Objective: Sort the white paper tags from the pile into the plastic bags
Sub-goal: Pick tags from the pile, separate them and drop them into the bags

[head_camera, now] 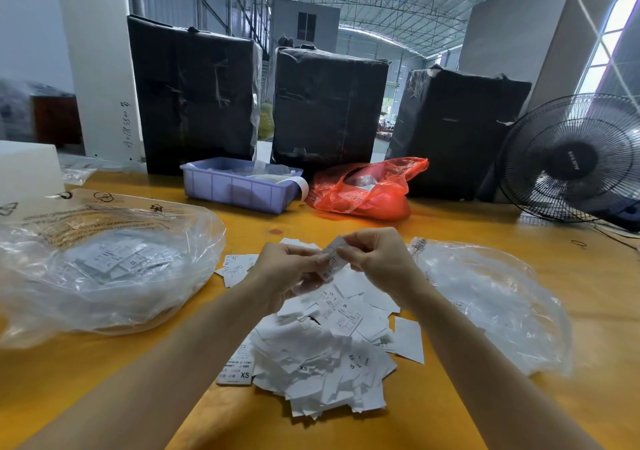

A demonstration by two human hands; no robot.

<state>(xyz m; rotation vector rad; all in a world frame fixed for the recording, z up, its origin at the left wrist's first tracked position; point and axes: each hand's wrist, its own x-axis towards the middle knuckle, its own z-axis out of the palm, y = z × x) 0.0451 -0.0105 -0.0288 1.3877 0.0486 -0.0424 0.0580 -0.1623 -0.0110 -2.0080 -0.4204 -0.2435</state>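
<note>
A loose pile of white paper tags (322, 356) lies on the yellow table in front of me, some printed with size letters. Above the pile's far end, my left hand (284, 273) and my right hand (377, 259) both pinch one white tag (333, 254) between fingertips. My left hand also holds more tags beneath it. A large clear plastic bag (104, 269) holding several tags lies at the left. A second clear plastic bag (491, 297) lies at the right.
A blue plastic bin (239, 186) and a red plastic bag (370, 189) sit behind the pile. Three black wrapped boxes (329, 106) stand along the back edge. A black fan (571, 158) stands at the far right.
</note>
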